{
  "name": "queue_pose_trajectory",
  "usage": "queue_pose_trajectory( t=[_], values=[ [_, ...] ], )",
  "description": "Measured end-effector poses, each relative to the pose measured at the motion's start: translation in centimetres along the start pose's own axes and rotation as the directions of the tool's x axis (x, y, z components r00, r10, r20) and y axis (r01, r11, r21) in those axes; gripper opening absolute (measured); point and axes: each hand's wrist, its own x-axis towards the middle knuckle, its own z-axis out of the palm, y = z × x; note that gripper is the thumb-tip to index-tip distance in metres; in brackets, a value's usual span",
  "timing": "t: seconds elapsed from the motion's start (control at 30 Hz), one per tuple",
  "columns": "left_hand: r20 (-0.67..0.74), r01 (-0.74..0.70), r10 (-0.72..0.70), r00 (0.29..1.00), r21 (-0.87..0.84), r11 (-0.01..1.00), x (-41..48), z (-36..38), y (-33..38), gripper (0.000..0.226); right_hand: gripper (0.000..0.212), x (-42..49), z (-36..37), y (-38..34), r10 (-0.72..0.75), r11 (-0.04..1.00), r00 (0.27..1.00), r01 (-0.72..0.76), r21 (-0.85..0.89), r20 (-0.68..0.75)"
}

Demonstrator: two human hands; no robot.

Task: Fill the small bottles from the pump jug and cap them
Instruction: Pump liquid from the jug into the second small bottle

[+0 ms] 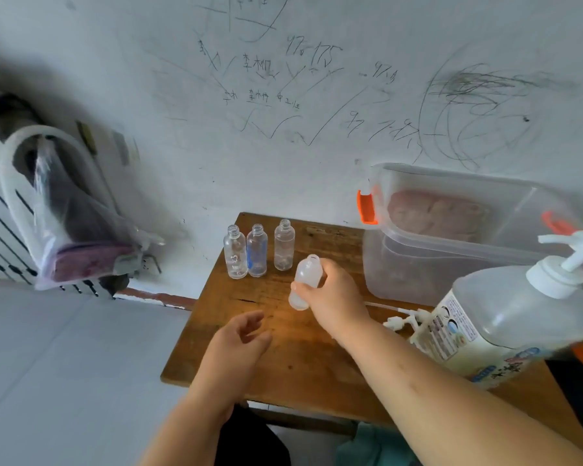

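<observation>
My right hand point(330, 294) grips a frosted white small bottle point(304, 280), uncapped and tilted, above the middle of the wooden table point(283, 358). My left hand point(239, 344) hovers open near the table's front left, holding nothing. Three clear small bottles stand uncapped in a row at the table's back: one at the left point(235, 252), one with blue print point(257, 250), one at the right point(284, 245). The large pump jug point(505, 324) with a white pump head point(566, 250) stands at the right. White spray caps with dip tubes point(401, 319) lie beside the jug.
A clear plastic storage box point(451, 237) with orange latches sits at the table's back right against the scribbled wall. A plastic bag and a hose point(71, 210) hang on the left by a radiator. Grey floor lies left of the table.
</observation>
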Motion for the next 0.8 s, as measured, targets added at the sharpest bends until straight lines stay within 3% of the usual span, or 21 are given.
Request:
queue_pose_trajectory(
  t=[0.3,0.47,0.57,0.63,0.7,0.77,0.8],
  values=[
    [-0.160,0.065,-0.081,0.984,-0.103,0.993,2.4,-1.8,-1.6,0.033,0.050,7.2,0.2,0.4,0.080,0.988,0.988,-0.097,-0.121,-0.134],
    [-0.200,0.062,-0.093,0.975,-0.156,0.986,3.4,-2.0,-2.0,0.031,0.060,7.8,0.5,1.7,0.123,0.974,0.983,-0.147,-0.174,-0.139],
    [-0.206,0.062,-0.096,0.974,-0.166,0.984,3.8,-2.0,-2.1,0.032,0.077,7.7,0.3,1.6,0.117,0.971,0.981,-0.146,-0.190,-0.157],
    [-0.208,0.063,-0.099,0.973,-0.175,0.983,4.1,-2.1,-2.2,0.031,0.087,7.2,0.1,0.9,-0.010,0.960,0.967,-0.063,-0.274,-0.256],
    [-0.214,0.063,-0.102,0.971,-0.182,0.981,4.2,-2.1,-2.2,0.030,0.086,6.6,0.0,-0.3,-0.282,0.918,0.902,0.153,-0.367,-0.328],
    [-0.220,0.061,-0.104,0.970,-0.194,0.979,4.3,-2.1,-2.3,0.030,0.079,6.7,-0.1,-1.8,-0.505,0.805,0.830,0.353,-0.476,-0.237],
    [-0.220,0.060,-0.103,0.970,-0.196,0.979,4.3,-2.1,-2.4,0.029,0.075,7.2,-0.2,-2.6,-0.542,0.749,0.828,0.398,-0.530,-0.144]
  ],
)
